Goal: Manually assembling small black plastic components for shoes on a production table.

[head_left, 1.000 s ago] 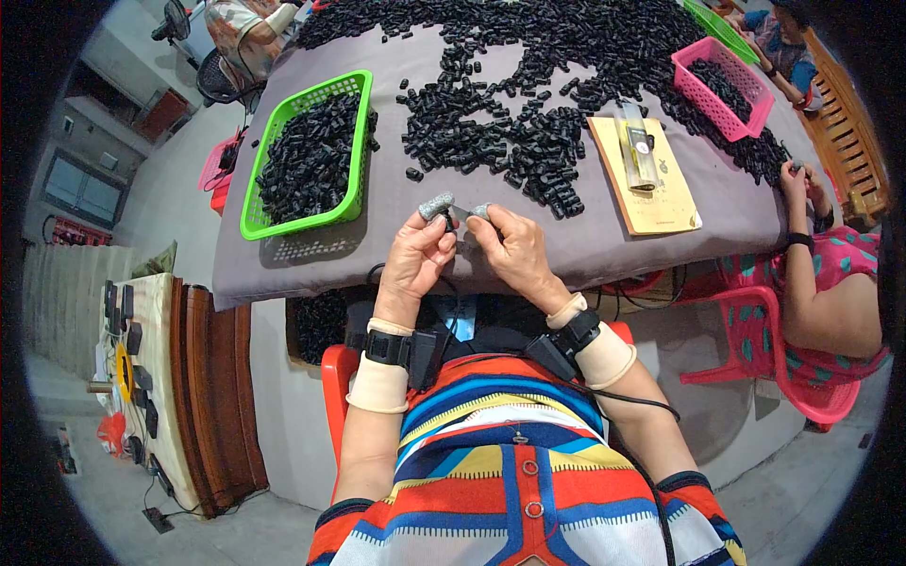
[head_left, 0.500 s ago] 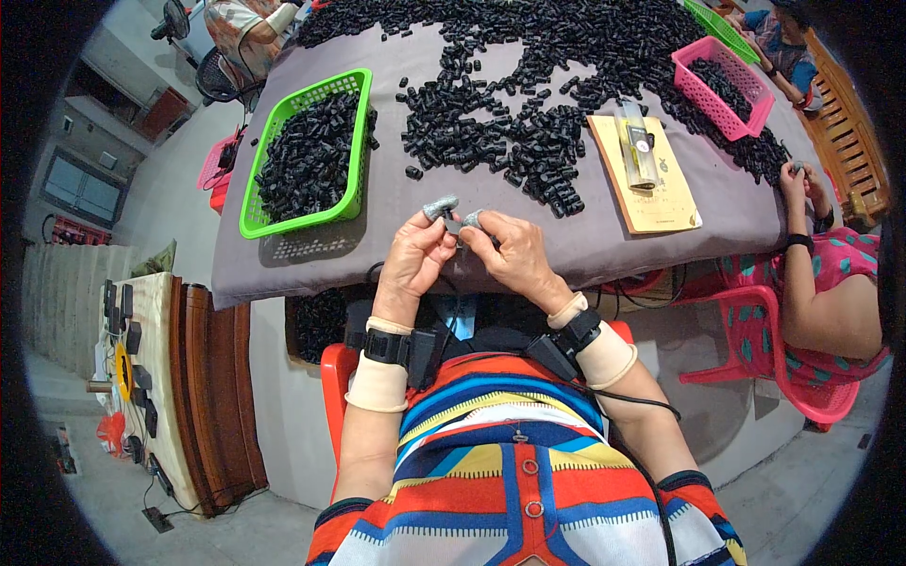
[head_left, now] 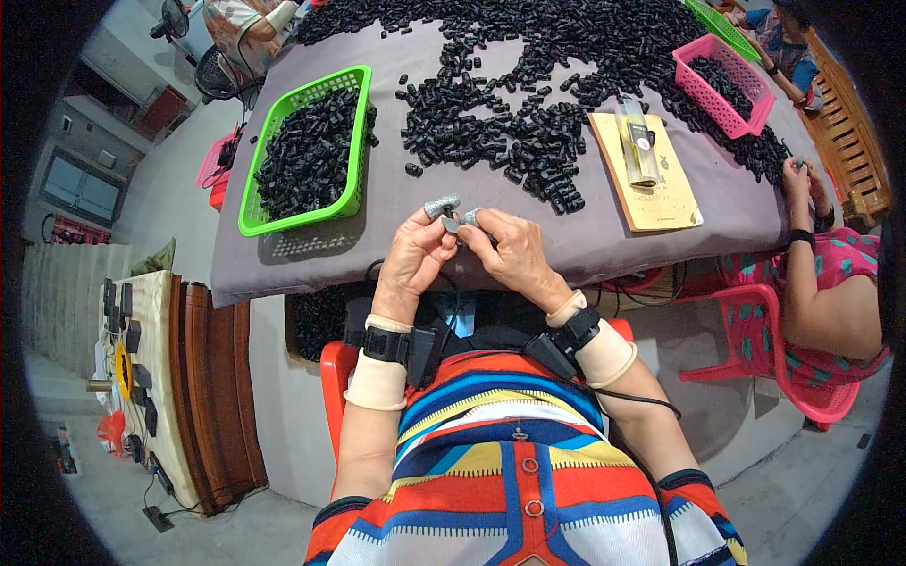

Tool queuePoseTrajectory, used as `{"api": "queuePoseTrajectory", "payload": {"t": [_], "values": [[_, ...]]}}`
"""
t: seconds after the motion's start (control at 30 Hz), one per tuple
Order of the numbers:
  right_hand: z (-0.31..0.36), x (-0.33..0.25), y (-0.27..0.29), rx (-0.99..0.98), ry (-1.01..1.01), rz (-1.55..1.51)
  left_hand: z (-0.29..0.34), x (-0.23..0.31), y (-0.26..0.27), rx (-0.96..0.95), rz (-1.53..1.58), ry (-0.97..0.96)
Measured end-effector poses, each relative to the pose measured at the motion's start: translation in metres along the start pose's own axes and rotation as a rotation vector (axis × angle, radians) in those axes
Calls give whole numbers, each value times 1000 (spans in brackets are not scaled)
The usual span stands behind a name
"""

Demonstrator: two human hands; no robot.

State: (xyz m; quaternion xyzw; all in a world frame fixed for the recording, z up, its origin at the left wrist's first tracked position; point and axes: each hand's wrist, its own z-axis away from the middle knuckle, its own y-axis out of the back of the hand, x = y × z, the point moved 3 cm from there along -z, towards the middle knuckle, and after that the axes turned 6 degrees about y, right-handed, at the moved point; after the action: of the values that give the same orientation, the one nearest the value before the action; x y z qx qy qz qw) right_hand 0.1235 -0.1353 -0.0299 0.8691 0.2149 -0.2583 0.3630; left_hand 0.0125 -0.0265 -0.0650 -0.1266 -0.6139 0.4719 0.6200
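Over the near edge of the table my two hands meet, fingers pinched. My left hand (head_left: 415,255) grips a small black plastic part (head_left: 448,211), mostly covered by the fingers. A small flat grey piece (head_left: 451,225), perhaps a blade, shows between the hands, at the fingertips of my right hand (head_left: 516,253). Silver-grey wrapping covers a fingertip on each hand. To the left of my hands stands a green basket (head_left: 362,151) filled with similar black parts. Beyond them, a loose pile of black parts (head_left: 500,132) spreads over the grey cloth (head_left: 311,269).
A yellow notebook (head_left: 665,203) with a clear plastic case (head_left: 640,151) on it lies to the right. Farther right is a pink basket (head_left: 703,94) of black parts. A person in pink (head_left: 812,283) sits at the right corner; others sit across the far side. A cable runs along my right arm.
My fingers have shifted slightly, and the grey piece between them has turned a little. Both hands stay in nearly the same place.
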Motion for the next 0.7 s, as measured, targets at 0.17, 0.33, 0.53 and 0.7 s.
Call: {"api": "queuePoseTrajectory", "payload": {"t": [0.17,0.33,0.53,0.7], "values": [[-1,-1,-1,-9,-3,7,-1,0,3,-22,19,6],[-1,-4,0,13,-12,24,-1,1,0,-36,25,18],[-1,-3,-1,5,-17,26,-2,-1,2,14,2,13],[-1,-1,-2,-2,-10,22,-3,-2,5,13,18,7]]}}
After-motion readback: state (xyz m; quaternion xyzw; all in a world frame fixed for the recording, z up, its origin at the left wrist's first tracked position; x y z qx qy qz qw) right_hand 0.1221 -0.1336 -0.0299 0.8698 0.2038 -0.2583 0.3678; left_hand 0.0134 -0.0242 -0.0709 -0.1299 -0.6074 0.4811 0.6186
